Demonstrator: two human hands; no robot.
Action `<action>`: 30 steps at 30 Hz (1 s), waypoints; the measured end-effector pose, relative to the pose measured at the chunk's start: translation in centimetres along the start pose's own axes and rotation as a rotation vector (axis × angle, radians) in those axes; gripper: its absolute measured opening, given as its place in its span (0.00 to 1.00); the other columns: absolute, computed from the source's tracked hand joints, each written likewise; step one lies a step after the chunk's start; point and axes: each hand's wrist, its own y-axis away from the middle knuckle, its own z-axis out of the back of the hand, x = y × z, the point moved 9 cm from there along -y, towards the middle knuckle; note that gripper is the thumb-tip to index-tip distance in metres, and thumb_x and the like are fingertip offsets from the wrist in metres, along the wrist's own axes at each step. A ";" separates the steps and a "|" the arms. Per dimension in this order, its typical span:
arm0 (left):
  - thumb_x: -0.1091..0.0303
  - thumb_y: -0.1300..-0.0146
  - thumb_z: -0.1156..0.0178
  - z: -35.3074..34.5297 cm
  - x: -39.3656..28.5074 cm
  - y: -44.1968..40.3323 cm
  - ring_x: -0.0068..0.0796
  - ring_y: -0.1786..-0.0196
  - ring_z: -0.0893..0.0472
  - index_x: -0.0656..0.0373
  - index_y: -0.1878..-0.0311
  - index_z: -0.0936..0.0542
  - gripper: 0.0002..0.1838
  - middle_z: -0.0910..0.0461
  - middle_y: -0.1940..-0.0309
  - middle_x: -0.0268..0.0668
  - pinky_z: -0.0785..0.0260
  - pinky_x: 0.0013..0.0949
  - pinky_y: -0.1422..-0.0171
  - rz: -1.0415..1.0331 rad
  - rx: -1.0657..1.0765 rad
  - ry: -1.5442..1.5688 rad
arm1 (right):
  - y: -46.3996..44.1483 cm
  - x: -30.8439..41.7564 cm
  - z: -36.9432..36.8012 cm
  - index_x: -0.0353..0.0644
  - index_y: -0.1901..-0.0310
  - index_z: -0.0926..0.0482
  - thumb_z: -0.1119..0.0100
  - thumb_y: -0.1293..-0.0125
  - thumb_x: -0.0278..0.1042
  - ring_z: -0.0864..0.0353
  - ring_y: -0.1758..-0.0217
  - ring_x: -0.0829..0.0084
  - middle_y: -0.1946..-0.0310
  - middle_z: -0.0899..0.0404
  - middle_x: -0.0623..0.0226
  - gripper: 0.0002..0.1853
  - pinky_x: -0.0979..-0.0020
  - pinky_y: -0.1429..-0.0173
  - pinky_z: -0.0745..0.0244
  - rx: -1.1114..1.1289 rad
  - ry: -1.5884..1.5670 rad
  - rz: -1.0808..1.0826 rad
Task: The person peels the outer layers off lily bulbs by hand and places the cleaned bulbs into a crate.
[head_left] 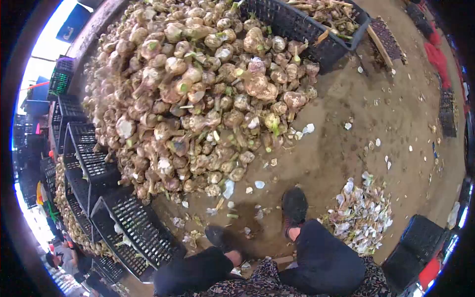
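Note:
Neither of my hands shows in the head view. In front of my feet lies a large heap of garlic bulbs (198, 99), many with short cut stems and soil on them. My dark shoes (295, 205) rest on the floor at the heap's near edge. Below them are my legs in dark trousers (326, 260) and a patterned garment (267, 277). To the right of my feet is a pile of garlic skins and trimmings (363, 213).
A black crate (326, 42) holding cut stems stands at the heap's far right. Black crates (138, 227) line the left side, with more garlic (71, 203) beyond. A dark crate (413, 247) sits at lower right. Another person (67, 257) is at far lower left. Skin scraps dot the brown floor (326, 143).

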 end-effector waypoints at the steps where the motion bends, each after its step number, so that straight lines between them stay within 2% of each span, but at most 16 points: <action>1: 0.64 0.42 0.44 0.2 0.1 0.1 0.38 0.71 0.21 0.57 0.69 0.17 0.09 0.19 0.73 0.39 0.29 0.43 0.67 0.003 0.012 0.048 | -1.1 1.5 1.9 0.40 0.45 0.28 0.45 0.36 0.43 0.22 0.60 0.51 0.57 0.22 0.52 0.22 0.59 0.57 0.27 0.079 -0.005 0.035; 5: 0.64 0.41 0.45 2.5 0.2 -0.4 0.36 0.70 0.21 0.58 0.67 0.18 0.10 0.19 0.71 0.39 0.29 0.41 0.66 0.006 0.027 0.186 | -2.5 6.0 8.8 0.41 0.45 0.27 0.46 0.35 0.42 0.22 0.60 0.54 0.58 0.22 0.54 0.20 0.61 0.58 0.26 0.303 0.005 0.119; 9: 0.65 0.39 0.46 5.6 0.2 -1.2 0.34 0.69 0.21 0.59 0.64 0.18 0.10 0.19 0.69 0.38 0.29 0.39 0.65 0.040 -0.040 0.299 | -2.2 10.1 14.3 0.42 0.46 0.27 0.47 0.34 0.41 0.22 0.60 0.57 0.59 0.23 0.55 0.18 0.63 0.59 0.26 0.400 0.068 0.136; 12: 0.65 0.38 0.47 8.7 2.0 -3.3 0.32 0.68 0.21 0.60 0.62 0.19 0.11 0.19 0.68 0.38 0.28 0.38 0.65 0.125 -0.209 0.414 | -1.7 12.5 16.1 0.43 0.46 0.27 0.47 0.34 0.40 0.22 0.60 0.60 0.59 0.23 0.57 0.17 0.65 0.61 0.26 0.397 0.182 0.156; 14: 0.65 0.37 0.47 10.4 3.1 -3.5 0.31 0.68 0.21 0.61 0.61 0.19 0.11 0.19 0.67 0.38 0.28 0.36 0.64 0.201 -0.367 0.537 | 1.0 13.9 15.5 0.43 0.50 0.25 0.42 0.37 0.40 0.22 0.61 0.58 0.63 0.23 0.57 0.16 0.64 0.62 0.26 0.384 0.199 0.394; 15: 0.65 0.37 0.48 11.2 3.7 -2.7 0.31 0.68 0.21 0.61 0.60 0.20 0.11 0.19 0.66 0.38 0.28 0.36 0.64 0.243 -0.455 0.626 | 2.1 13.4 14.9 0.45 0.53 0.23 0.39 0.41 0.42 0.21 0.62 0.60 0.64 0.22 0.60 0.16 0.65 0.63 0.26 0.314 0.189 0.513; 16: 0.65 0.36 0.48 11.0 3.9 -1.6 0.30 0.67 0.21 0.61 0.60 0.20 0.11 0.19 0.66 0.38 0.28 0.35 0.64 0.283 -0.540 0.732 | 2.8 11.3 13.5 0.43 0.53 0.23 0.39 0.40 0.41 0.21 0.63 0.61 0.65 0.22 0.59 0.16 0.65 0.63 0.26 0.313 0.083 0.540; 17: 0.65 0.36 0.48 11.0 4.4 -0.3 0.30 0.67 0.21 0.62 0.59 0.20 0.12 0.19 0.65 0.37 0.28 0.35 0.63 0.324 -0.630 0.826 | 2.3 6.0 11.3 0.42 0.54 0.23 0.39 0.39 0.40 0.21 0.64 0.62 0.65 0.22 0.59 0.15 0.66 0.63 0.26 0.296 -0.023 0.450; 20: 0.65 0.35 0.49 10.0 5.0 5.1 0.28 0.66 0.21 0.63 0.57 0.21 0.12 0.19 0.64 0.37 0.28 0.33 0.63 0.446 -0.889 1.055 | -3.2 -16.7 2.7 0.39 0.55 0.23 0.40 0.38 0.39 0.22 0.66 0.65 0.67 0.21 0.59 0.14 0.66 0.64 0.26 0.099 -0.242 -0.032; 21: 0.65 0.34 0.49 9.5 5.1 7.6 0.28 0.66 0.21 0.63 0.56 0.21 0.13 0.19 0.63 0.37 0.28 0.33 0.62 0.490 -0.971 1.121 | -5.5 -23.4 0.4 0.37 0.56 0.23 0.40 0.37 0.38 0.22 0.67 0.66 0.67 0.21 0.59 0.14 0.67 0.64 0.26 0.017 -0.239 -0.132; 23: 0.65 0.33 0.50 8.7 5.5 14.2 0.27 0.66 0.21 0.64 0.55 0.21 0.13 0.19 0.62 0.37 0.28 0.32 0.62 0.576 -1.158 1.246 | -11.0 -30.0 0.9 0.35 0.57 0.23 0.41 0.36 0.37 0.22 0.69 0.69 0.69 0.21 0.59 0.13 0.67 0.65 0.27 -0.194 -0.292 -0.123; 24: 0.66 0.33 0.50 8.4 5.8 18.1 0.26 0.65 0.21 0.64 0.54 0.21 0.13 0.19 0.62 0.37 0.28 0.31 0.62 0.617 -1.267 1.288 | -11.5 -26.4 4.6 0.33 0.49 0.25 0.39 0.38 0.39 0.19 0.58 0.60 0.58 0.20 0.48 0.21 0.63 0.56 0.25 -0.210 -0.774 -0.221; 26: 0.66 0.32 0.50 7.9 6.3 26.6 0.25 0.65 0.21 0.64 0.53 0.22 0.14 0.19 0.61 0.37 0.27 0.30 0.61 0.692 -1.499 1.323 | -15.6 -23.0 12.1 0.32 0.41 0.30 0.36 0.40 0.41 0.23 0.46 0.55 0.49 0.23 0.45 0.29 0.61 0.43 0.29 -0.625 0.006 -0.076; 28: 0.66 0.31 0.51 8.0 6.0 35.5 0.24 0.64 0.20 0.65 0.52 0.22 0.14 0.19 0.60 0.36 0.27 0.29 0.61 0.746 -1.725 1.292 | -19.8 -18.6 15.3 0.32 0.37 0.34 0.34 0.42 0.42 0.29 0.39 0.54 0.43 0.27 0.46 0.35 0.62 0.35 0.36 -0.592 -0.271 0.176; 29: 0.66 0.31 0.51 8.2 5.4 39.7 0.23 0.64 0.20 0.65 0.51 0.22 0.14 0.19 0.59 0.36 0.27 0.28 0.60 0.763 -1.825 1.248 | -22.0 -16.9 15.5 0.32 0.37 0.34 0.34 0.42 0.42 0.29 0.39 0.54 0.43 0.27 0.46 0.35 0.62 0.35 0.36 -0.556 -0.272 0.225; 30: 0.66 0.31 0.51 8.5 4.8 43.9 0.23 0.64 0.20 0.66 0.51 0.23 0.15 0.19 0.59 0.36 0.27 0.28 0.60 0.778 -1.916 1.181 | -24.0 -16.5 16.1 0.33 0.36 0.35 0.34 0.42 0.42 0.29 0.39 0.55 0.43 0.27 0.48 0.36 0.63 0.35 0.36 -0.627 -0.215 0.143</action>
